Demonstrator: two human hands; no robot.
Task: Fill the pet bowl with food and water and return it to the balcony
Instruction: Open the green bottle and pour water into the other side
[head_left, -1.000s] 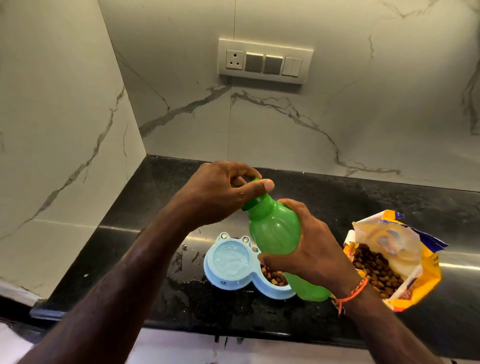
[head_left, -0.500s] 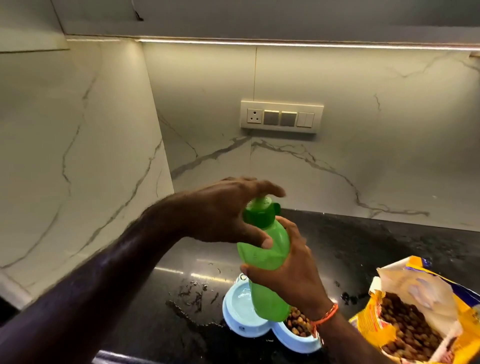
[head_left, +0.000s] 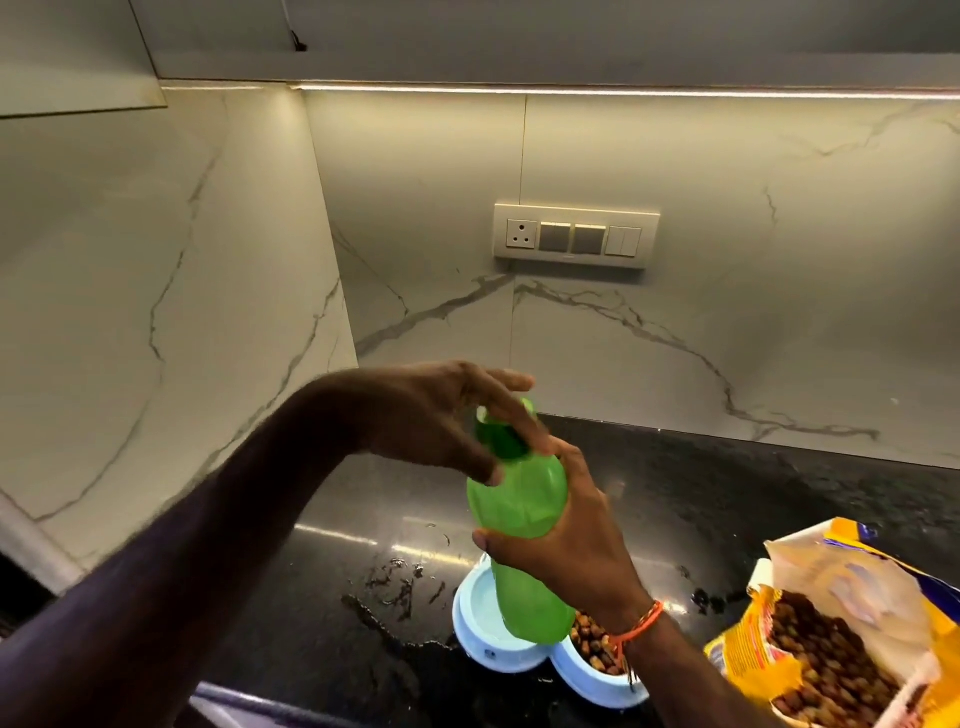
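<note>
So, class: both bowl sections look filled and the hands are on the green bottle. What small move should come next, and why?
Probably finish twisting the cap tight with the left hand, then set the green bottle down. The right hand grips the bottle above the pet bowl, which already shows water and kibble.

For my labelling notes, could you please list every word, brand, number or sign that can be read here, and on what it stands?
None can be read.
Food bag: print on its yellow and blue outside is too blurred to read.
Bowl: a small dark mark on its front wall, too small to read.
Bottle: no print shows.
Switch plate: no lettering shows.
</note>
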